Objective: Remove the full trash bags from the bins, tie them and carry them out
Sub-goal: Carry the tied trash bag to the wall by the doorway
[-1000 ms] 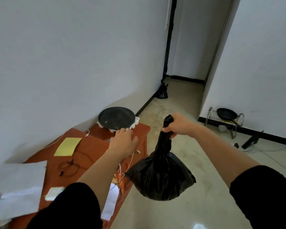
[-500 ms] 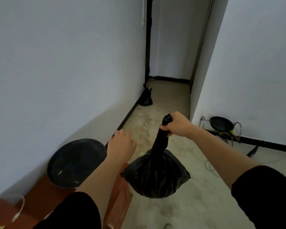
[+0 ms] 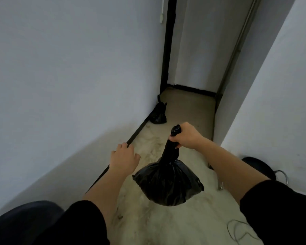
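A scuffed beige floor [image 3: 184,106] runs down a narrow white corridor. A second black bag [image 3: 158,115] sits against the left wall [image 3: 69,76]. The right hand [image 3: 185,136] has its fingers clamped on the hanging trash bag [image 3: 168,184]'s neck; the left hand [image 3: 124,159]'s fingers are loose and empty.

Home hallway, bare white walls [image 3: 60,76], frying pan [image 3: 258,166] on floor rack

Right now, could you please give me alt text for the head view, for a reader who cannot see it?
The person's right hand grips the twisted neck of a full black trash bag, which hangs above a pale hallway floor. The left hand hovers open beside it. A second black bag sits against the left wall ahead.
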Demonstrator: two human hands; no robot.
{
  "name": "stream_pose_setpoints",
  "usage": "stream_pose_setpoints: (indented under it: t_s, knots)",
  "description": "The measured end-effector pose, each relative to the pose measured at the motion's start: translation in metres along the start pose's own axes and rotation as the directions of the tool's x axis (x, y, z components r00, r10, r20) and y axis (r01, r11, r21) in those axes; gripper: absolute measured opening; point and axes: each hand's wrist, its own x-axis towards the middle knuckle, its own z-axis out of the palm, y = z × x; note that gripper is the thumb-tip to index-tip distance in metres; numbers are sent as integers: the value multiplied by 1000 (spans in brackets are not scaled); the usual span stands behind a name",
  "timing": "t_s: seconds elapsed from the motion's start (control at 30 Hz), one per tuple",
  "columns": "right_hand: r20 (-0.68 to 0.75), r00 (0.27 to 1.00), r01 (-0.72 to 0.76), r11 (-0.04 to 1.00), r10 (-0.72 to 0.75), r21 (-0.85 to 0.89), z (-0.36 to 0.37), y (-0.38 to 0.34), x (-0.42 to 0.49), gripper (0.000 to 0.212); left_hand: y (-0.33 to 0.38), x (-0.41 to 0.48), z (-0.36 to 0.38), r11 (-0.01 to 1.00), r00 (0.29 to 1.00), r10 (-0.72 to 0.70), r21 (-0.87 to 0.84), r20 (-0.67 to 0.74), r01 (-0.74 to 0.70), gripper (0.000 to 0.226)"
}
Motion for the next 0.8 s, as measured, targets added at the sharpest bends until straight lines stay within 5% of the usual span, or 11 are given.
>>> stream_pose_setpoints:
  t_s: [0.33,0.8]
  knots:
    - [1,997,-81,997,81,20,-70,23,294,10,16,303,12,996,999,46,73,14,-47,50]
    - [-2,1000,13,999,-13,37,-132,49,647,14,44,659,44,984,997,75,162,-19,-71,51]
